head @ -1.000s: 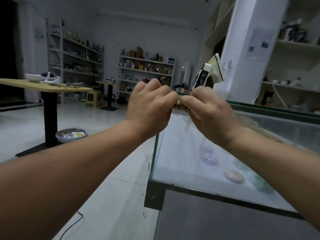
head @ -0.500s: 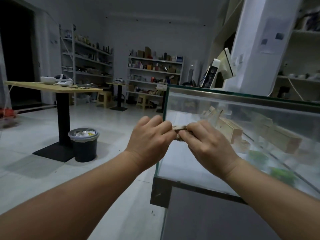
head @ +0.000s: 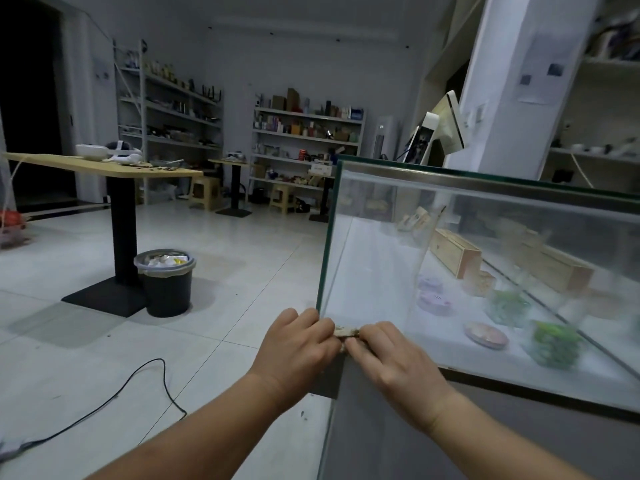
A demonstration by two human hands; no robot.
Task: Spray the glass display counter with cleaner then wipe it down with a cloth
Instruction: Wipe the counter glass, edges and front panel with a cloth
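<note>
- Pinching a beige wad [head: 346,330] between them, the left hand [head: 298,344] and the right hand [head: 391,362] meet knuckle to knuckle, each with its fingers curled tightly on the wad.
- The wad is small and crumpled — cloth or paper, I cannot tell — and only a little of it shows between the fingertips of the two hands.
- Both hands are at the lower near corner of the glass display desk [head: 485,176]. The wad lies right at the glass edge there, and the green vertical edge rises straight above the left hand.
- Behind the glass, to the right of the right hand, lie a round pink tin [head: 485,336], green packs [head: 554,342] and pale purple pieces [head: 434,301].
- Farther up from that hand, also inside, are long wooden boxes [head: 455,252].
- Well to the left of the left hand and farther off, a dark bin [head: 166,285] with a plastic liner stands on the tiled floor [head: 242,306], just beside the black foot of a wooden desk [head: 104,164].
- A black cable [head: 157,359] curls on the floor, left of the left forearm.
- Far beyond the hands, against the back wall, are shelves [head: 306,140] full of boxes and small goods, with yellow stools [head: 204,190] near them.
- High above the right hand, past the top rail of the glass display desk, a tilted white screen [head: 446,128] shows.
</note>
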